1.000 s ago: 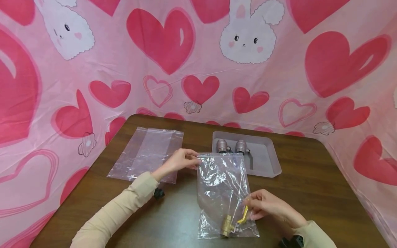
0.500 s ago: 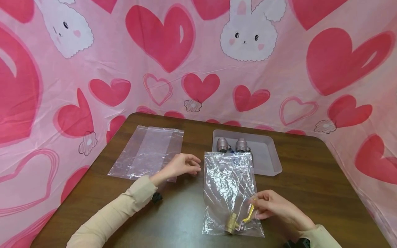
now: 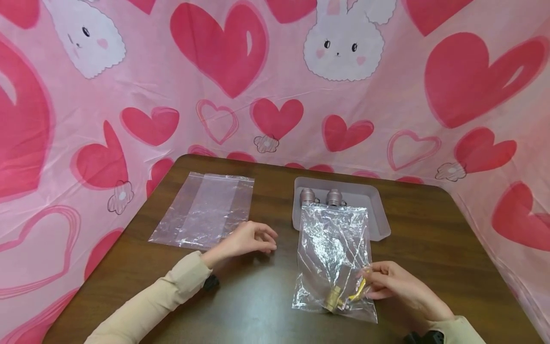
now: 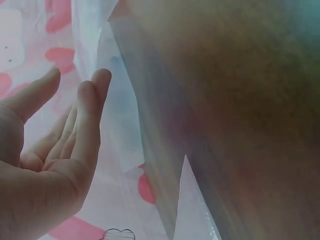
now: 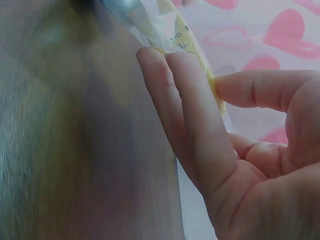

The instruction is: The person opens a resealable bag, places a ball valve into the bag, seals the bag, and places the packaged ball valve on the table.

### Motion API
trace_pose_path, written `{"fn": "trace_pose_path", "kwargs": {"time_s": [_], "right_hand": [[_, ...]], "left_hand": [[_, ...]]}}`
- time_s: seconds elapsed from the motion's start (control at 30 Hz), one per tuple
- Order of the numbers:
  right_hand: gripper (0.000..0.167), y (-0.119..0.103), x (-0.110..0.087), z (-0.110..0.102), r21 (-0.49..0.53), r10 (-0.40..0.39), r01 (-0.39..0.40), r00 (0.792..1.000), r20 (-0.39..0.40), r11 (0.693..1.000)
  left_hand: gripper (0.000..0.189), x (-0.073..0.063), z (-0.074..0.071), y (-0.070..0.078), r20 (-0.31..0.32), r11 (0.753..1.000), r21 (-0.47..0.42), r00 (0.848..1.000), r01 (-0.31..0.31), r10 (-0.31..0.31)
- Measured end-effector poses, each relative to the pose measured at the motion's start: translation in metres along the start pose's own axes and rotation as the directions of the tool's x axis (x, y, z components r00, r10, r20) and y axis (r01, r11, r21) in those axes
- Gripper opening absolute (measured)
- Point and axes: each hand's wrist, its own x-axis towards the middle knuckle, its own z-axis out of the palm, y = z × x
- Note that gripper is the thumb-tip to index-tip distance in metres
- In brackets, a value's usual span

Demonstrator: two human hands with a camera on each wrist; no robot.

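A clear zip bag holds a brass ball valve with a yellow lever handle. My right hand pinches that handle through the plastic at the bag's right edge. In the right wrist view the thumb and two fingers of the right hand lie on either side of the yellow handle, which has printed marks. My left hand holds nothing and hovers over the table, left of the bag. Its fingers are loosely bent in the left wrist view, where the left hand stands apart from everything.
A translucent tray at the back right holds two grey metal valves; the bag's top overlaps its front rim. Flat clear zip bags lie at the back left of the brown table. Pink heart-print cloth surrounds the table.
My left hand has let go of the bag's top left corner and drawn back slightly left and nearer. My right hand has carried the bag with the valve to the right.
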Motion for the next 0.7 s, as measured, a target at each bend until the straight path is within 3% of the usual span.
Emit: {"fn": "trace_pose_path", "kwargs": {"time_s": [0.4, 0.7], "right_hand": [[0.029, 0.009, -0.016, -0.031, 0.03, 0.0, 0.001, 1.0, -0.004, 1.0], [0.028, 0.018, -0.03, -0.055, 0.053, 0.005, -0.005, 1.0, 0.002, 0.999]], "left_hand": [[0.03, -0.014, 0.001, -0.001, 0.042, 0.993, 0.108, 0.998, -0.047, 0.043], [0.027, -0.017, 0.004, -0.004, 0.041, 0.989, 0.081, 0.991, -0.127, 0.125]]}}
